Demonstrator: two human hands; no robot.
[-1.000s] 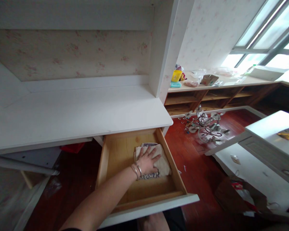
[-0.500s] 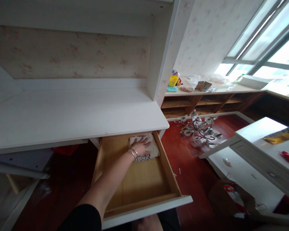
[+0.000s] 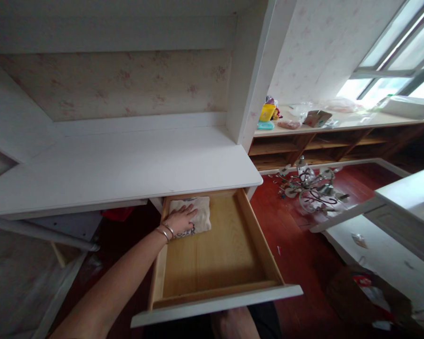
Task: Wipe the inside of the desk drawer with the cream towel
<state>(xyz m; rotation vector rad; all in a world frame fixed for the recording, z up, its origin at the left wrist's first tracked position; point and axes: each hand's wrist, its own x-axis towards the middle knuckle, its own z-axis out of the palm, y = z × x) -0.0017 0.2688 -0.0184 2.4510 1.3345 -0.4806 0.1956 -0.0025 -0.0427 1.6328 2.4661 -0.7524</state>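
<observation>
Wooden drawer (image 3: 233,263): left hand (image 3: 182,220) flat, open on cloth (image 3: 198,214); rt hand prob. out of view.

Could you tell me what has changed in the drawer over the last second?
The left hand slid the folded cloth from the drawer's right side to its back left corner, staying flat on top. The wooden drawer remains pulled out under the white desk.
</observation>
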